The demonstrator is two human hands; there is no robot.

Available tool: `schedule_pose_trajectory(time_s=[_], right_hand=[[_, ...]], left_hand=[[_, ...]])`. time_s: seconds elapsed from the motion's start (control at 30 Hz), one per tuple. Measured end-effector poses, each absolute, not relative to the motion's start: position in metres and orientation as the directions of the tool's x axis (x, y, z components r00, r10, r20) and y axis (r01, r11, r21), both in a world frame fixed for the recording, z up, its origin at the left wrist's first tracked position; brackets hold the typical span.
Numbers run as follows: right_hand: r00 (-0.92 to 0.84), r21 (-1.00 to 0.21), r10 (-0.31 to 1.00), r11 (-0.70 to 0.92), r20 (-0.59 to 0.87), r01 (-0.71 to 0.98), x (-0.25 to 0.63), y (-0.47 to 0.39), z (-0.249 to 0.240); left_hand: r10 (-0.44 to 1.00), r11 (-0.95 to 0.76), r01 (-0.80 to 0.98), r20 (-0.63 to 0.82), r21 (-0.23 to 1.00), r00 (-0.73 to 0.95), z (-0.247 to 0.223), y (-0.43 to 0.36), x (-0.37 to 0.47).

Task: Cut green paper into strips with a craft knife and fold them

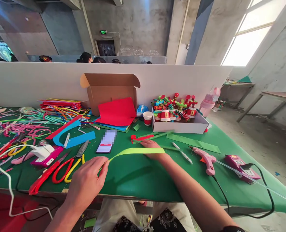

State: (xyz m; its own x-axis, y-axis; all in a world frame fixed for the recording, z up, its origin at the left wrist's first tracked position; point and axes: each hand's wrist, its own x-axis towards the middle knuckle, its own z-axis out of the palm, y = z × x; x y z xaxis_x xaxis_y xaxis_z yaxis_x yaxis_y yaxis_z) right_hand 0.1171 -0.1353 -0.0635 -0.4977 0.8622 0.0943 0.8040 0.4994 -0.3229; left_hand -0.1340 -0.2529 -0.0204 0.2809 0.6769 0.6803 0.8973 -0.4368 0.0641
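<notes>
Pinching one end of the light-green strip [138, 150] in the left hand [91, 175], stretched out above the green table [143, 187]! Low beside the red strip [145, 137] with the right hand [151, 144]; can't tell whether gripping. Could drop the light-green strip by loosening that pinch, crease it by lifting the right hand into it, or knock the pen [182, 153] by sweeping sideways.

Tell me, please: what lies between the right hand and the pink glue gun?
In the head view, a pen and part of a narrow green strip lie there.
</notes>
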Motion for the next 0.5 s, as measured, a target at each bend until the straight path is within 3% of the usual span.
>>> schedule_pose_trajectory(time_s=[0.13, 0.2, 0.37, 0.43, 0.5], right_hand=[[-0.455, -0.359, 0.872, 0.488, 0.177, 0.796, 0.147, -0.147, -0.058], [-0.37, -0.401, 0.862, 0.493, 0.346, 0.772, 0.174, -0.168, -0.058], [0.11, -0.333, 0.782, 0.13, 0.613, 0.934, 0.231, -0.221, -0.049], [0.065, -0.325, 0.762, 0.195, 0.644, 0.926, 0.22, -0.237, -0.042], [-0.183, -0.317, 0.768, 0.452, 0.614, 0.834, 0.187, -0.251, -0.039]], left_hand=[[0.701, -0.48, 0.877, 0.596, -0.011, 0.391, -0.034, -0.262, -0.147], [0.693, -0.524, 0.85, 0.554, -0.052, 0.461, -0.038, -0.267, -0.155], [0.676, -0.584, 0.799, 0.458, -0.144, 0.577, -0.039, -0.272, -0.158], [0.645, -0.575, 0.797, 0.498, -0.183, 0.58, -0.037, -0.271, -0.145], [0.583, -0.604, 0.769, 0.542, -0.21, 0.606, -0.035, -0.27, -0.127]])
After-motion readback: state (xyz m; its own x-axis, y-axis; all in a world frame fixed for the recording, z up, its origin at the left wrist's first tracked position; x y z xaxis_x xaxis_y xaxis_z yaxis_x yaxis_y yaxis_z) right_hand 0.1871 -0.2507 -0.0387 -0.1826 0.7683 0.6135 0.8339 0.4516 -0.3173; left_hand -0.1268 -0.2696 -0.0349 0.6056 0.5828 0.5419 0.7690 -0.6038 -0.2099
